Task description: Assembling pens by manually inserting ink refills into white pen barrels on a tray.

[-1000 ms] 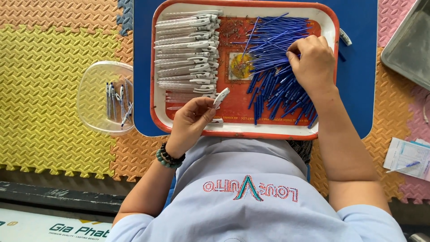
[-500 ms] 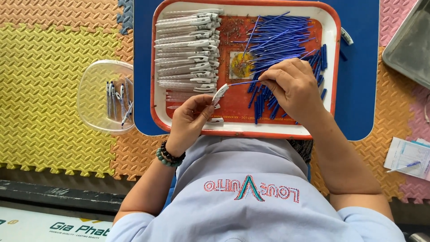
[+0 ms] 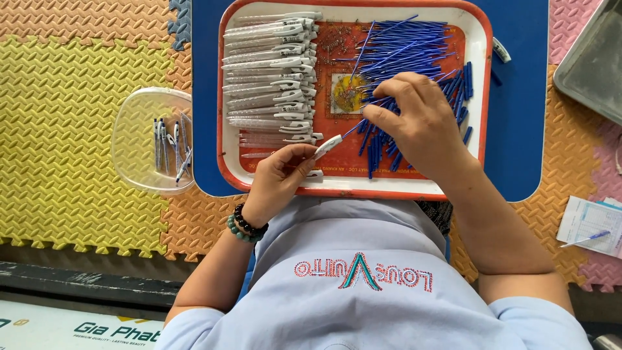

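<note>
My left hand holds a clear pen barrel with a white clip over the near edge of an orange-rimmed tray. My right hand pinches a thin blue refill whose tip points into the barrel's open end. Under and behind my right hand lies a heap of blue refills. A stack of empty clear barrels fills the tray's left side. A small yellow patch with tiny springs sits in the tray's middle.
A clear oval bowl with several finished pens rests on the yellow foam mat to the left. The tray sits on a blue board. A grey metal tray is at the far right; a paper slip with a pen lies beside my right arm.
My right hand left the refill heap and came left toward the barrel, bringing one blue refill. My left hand stayed in place with the barrel.
</note>
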